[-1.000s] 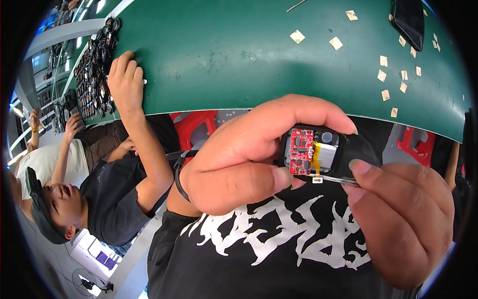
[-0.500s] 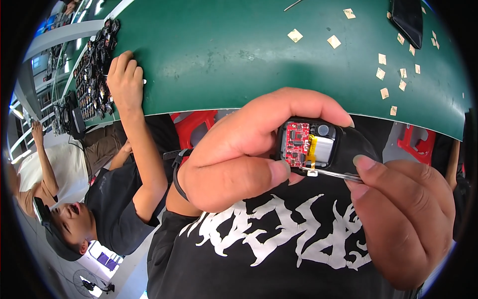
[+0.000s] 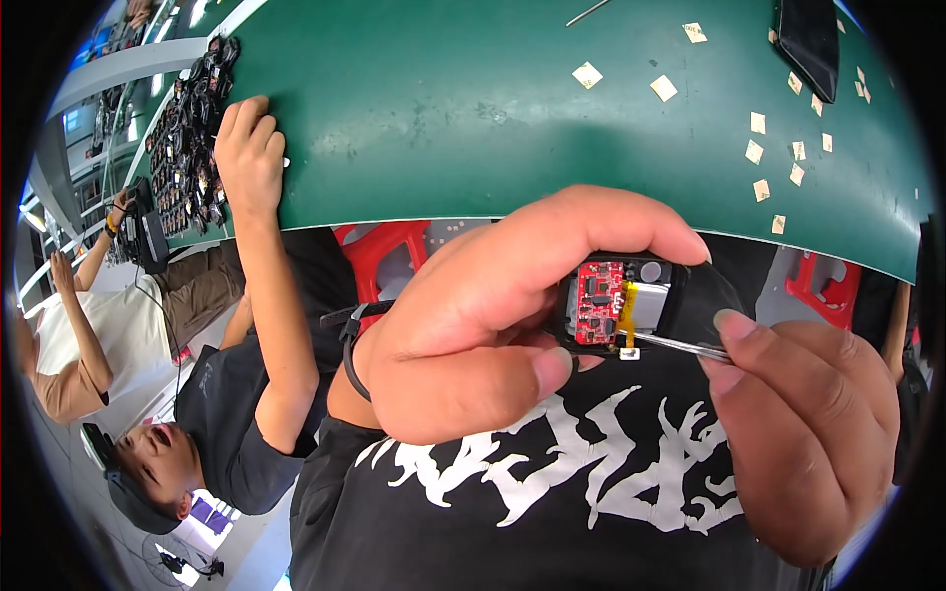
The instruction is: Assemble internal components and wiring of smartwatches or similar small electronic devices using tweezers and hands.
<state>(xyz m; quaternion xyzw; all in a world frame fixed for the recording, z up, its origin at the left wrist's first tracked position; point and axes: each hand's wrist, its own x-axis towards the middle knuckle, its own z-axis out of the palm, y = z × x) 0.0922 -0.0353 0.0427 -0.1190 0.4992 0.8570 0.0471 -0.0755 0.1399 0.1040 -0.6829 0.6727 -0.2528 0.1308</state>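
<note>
My left hand [image 3: 473, 315] grips a small open black device housing [image 3: 674, 313] by its edges, thumb below and index finger over the top. Inside it sit a red circuit board [image 3: 597, 305] and a silver battery cell [image 3: 649, 304] with yellow tape [image 3: 627, 313] between them. Pinched between thumb and fingers of my right hand [image 3: 803, 424] is a pair of metal tweezers [image 3: 680, 346]. Their tips reach the housing's lower edge, near the board's lower right corner. A small white tab [image 3: 630, 354] shows just under the tips. Contact at the tips is too small to tell.
Beyond my hands lies a green table [image 3: 424, 128] with scattered small pale squares [image 3: 663, 89], a black flat object [image 3: 808, 49] and a thin rod [image 3: 588, 12]. Black cable bundles [image 3: 192, 148] cover its left end, beside a co-worker's hand [image 3: 250, 158]. Red stools [image 3: 384, 258] stand below the edge.
My left hand and the housing have shifted slightly right and down. The tweezer tips now sit a little further inside the housing's edge. At left, the co-worker's head has moved right and down.
</note>
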